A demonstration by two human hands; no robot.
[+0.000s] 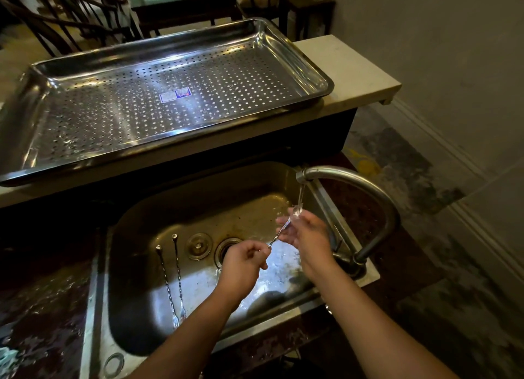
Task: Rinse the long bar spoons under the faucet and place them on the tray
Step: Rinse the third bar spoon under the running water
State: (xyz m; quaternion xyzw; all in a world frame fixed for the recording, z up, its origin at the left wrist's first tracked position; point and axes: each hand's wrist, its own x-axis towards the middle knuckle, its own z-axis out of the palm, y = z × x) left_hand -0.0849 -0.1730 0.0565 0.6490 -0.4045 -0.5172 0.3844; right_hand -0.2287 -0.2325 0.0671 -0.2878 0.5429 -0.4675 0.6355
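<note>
Rinsing: bar spoon (284, 227), bowl under the faucet (340, 174) stream.
Left hand (243, 261): fingers pinch its twisted stem.
Right hand (307, 232): fingers spread, cradling bowl.
Handling: likely light, stiff, slippery; grip the twist.

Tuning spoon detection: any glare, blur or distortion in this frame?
Head view: dim, warm light; glare streaks on the tray and the wet sink floor; wide-angle bends the tray's edges; the bowl of the held spoon smears into the water under the faucet.
</note>
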